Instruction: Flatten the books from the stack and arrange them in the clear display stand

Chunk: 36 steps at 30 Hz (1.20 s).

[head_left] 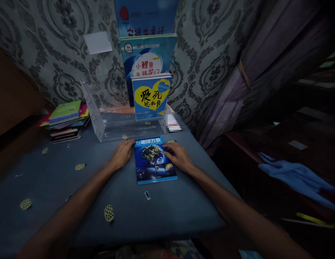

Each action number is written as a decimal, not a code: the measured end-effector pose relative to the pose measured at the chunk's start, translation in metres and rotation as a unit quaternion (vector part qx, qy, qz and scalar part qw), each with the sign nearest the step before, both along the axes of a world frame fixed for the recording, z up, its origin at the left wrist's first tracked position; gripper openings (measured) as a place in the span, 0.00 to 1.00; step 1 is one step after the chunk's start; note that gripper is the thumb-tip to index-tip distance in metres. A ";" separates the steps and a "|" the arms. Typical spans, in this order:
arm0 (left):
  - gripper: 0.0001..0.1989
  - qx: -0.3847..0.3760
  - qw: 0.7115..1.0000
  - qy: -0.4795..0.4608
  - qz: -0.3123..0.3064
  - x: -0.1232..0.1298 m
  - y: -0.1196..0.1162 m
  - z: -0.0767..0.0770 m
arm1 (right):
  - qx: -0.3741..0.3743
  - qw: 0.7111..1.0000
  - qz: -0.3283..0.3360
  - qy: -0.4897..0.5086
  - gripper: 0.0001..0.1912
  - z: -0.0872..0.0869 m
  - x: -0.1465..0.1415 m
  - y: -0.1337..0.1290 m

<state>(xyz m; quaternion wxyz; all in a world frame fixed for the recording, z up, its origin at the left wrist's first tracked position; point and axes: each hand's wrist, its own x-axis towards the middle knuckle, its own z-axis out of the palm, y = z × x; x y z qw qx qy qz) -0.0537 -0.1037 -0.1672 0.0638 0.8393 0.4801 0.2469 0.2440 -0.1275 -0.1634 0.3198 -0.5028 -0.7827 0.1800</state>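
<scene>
A blue book (149, 171) with a globe on its cover lies flat on the table in front of a clear acrylic stand. My left hand (123, 154) holds its upper left edge, the fingertips reaching the corner. On the opposite side my right hand (180, 157) grips the right edge, thumb and forefinger at the cover's rim. Behind it, the clear stand (117, 127) bears several upright books: a small blue one with a yellow heart (151, 99), a teal one (148, 46) and a taller blue one (148, 16).
A stack of books (66, 118) sits at the table's back left. The patterned cloth (89, 190) covers the table, whose right edge runs beside my right arm. Beyond it, a blue glove-like cloth (294, 174) lies on a dark surface. A purple curtain (253, 64) hangs at the right.
</scene>
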 end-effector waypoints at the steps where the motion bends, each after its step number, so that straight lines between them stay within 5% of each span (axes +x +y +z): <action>1: 0.19 0.001 1.000 0.001 -0.002 0.000 0.001 0.001 | 0.003 1.000 0.003 -0.012 0.16 0.001 0.000 0.000; 7: 0.17 0.013 1.000 0.006 -0.015 0.003 0.001 0.004 | 0.079 0.990 -0.013 -0.117 0.13 0.016 -0.014 0.003; 14: 0.18 0.006 1.000 0.015 -0.011 0.008 0.003 0.002 | 0.085 0.976 0.145 -0.139 0.20 0.020 -0.067 0.012; 20: 0.20 0.014 0.999 0.025 -0.018 0.011 0.004 0.004 | 0.068 0.965 0.187 -0.170 0.24 0.012 -0.096 0.023; 36: 0.13 0.031 0.997 0.072 0.018 0.019 0.000 0.009 | 0.050 0.977 0.093 -0.186 0.28 0.002 -0.064 0.026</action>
